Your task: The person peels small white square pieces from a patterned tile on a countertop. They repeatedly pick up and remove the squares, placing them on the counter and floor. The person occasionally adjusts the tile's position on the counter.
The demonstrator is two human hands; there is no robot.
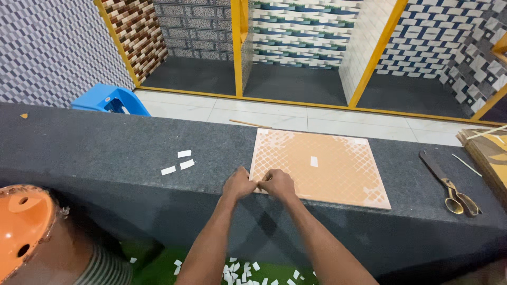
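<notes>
At the far left, low in the view, sits a round orange plastic object [24,227] with holes in it, and behind the counter a blue plastic stool [111,100] stands on the white floor. A long dark stone counter [105,142] runs across the scene. On it, left of centre, lie three small white paper strips [178,161], close together.

Two bare forearms reach up from the bottom edge, angled inward so the hands meet at the counter's middle. The left hand [238,184] is curled, knuckles up, fingers bunched at the near left corner of an orange tile [327,171]. The right hand [278,183] mirrors it, touching the left, fingertips pinched on the same corner. Both look closed in a pinch on something tiny at the tile's edge; what it is cannot be made out.

The tile lies flat on the counter, patterned with a pale lattice, one small white strip [314,161] stuck near its centre. Further right, well apart from the tile, rest scissors [449,182] with brass-coloured handles, then a stack of brown sheets [491,153] at the edge. Below the counter, white scraps [237,272] litter green flooring.
</notes>
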